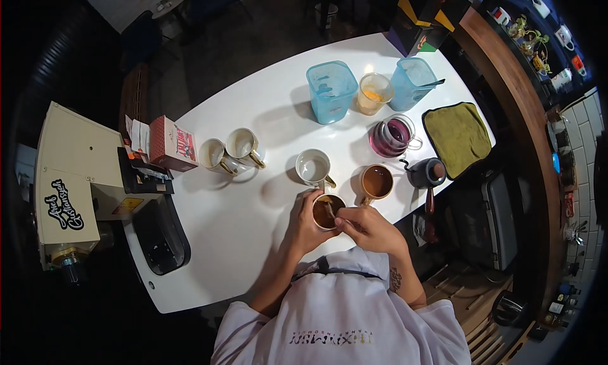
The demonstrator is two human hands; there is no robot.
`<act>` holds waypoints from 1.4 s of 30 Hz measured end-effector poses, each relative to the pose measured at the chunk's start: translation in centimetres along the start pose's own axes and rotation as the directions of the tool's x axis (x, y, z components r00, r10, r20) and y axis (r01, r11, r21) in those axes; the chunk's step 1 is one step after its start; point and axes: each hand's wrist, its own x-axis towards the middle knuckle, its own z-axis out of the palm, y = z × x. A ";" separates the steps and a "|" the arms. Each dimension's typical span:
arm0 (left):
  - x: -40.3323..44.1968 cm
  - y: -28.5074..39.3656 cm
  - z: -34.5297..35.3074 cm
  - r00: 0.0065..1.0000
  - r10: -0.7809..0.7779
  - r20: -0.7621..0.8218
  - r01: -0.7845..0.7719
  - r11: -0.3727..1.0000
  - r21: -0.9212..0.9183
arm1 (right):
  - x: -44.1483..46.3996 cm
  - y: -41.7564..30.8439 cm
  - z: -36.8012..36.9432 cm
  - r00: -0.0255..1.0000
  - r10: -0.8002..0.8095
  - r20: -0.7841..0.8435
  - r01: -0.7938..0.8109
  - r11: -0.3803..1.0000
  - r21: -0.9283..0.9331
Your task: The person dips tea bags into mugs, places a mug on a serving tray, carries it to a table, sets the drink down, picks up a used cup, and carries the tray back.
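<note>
My left hand (306, 228) is wrapped around the side of a mug (322, 220) of brown liquid, close to my body. The fingers of my right hand (372, 228) are closed on a spoon (329, 208), whose lower end dips into that liquid. Just beyond stands a white mug (313, 165) with a gold handle; its inside looks pale. To the right of my hands, a brown mug (377, 182) also holds brown liquid.
Two gold-handled mugs, a near one (213, 153) and a far one (242, 143), stand left beside a pink box (172, 144). Blue containers, a glass server (387, 137) of purple liquid, a manual grinder (428, 172) and a green cloth (457, 137) lie right. A cream machine (69, 181) flanks the white table (221, 251).
</note>
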 end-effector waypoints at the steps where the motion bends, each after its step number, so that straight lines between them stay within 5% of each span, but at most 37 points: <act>1: -0.1 -0.2 0.1 1.000 -0.004 0.001 0.004 1.000 0.002 | -0.1 0.4 0.4 1.000 0.008 0.000 -0.008 1.000 -0.030; 12: -0.4 0.3 -1.8 1.000 0.029 -0.004 -0.029 1.000 -0.006 | -2.8 0.8 -0.6 0.987 0.127 -0.099 -0.132 0.990 -0.044; 32: -2.5 -4.0 -6.3 0.973 -0.078 -0.219 0.074 0.997 -0.027 | -0.7 3.8 3.0 0.999 0.030 -0.015 -0.029 0.999 0.019; 36: -1.8 -4.1 -7.0 0.968 -0.078 -0.238 0.076 0.997 -0.019 | -1.2 3.8 2.5 0.997 0.050 -0.054 -0.047 0.997 0.056; 39: -1.5 -3.5 -7.3 0.949 -0.215 -0.230 0.189 0.973 -0.131 | -2.0 4.1 1.4 0.994 0.030 -0.101 -0.022 0.996 0.086; 42: -1.4 -3.0 -7.7 0.966 -0.122 -0.227 0.118 0.993 -0.030 | -3.3 3.7 -0.2 0.978 0.068 -0.197 -0.048 0.993 0.107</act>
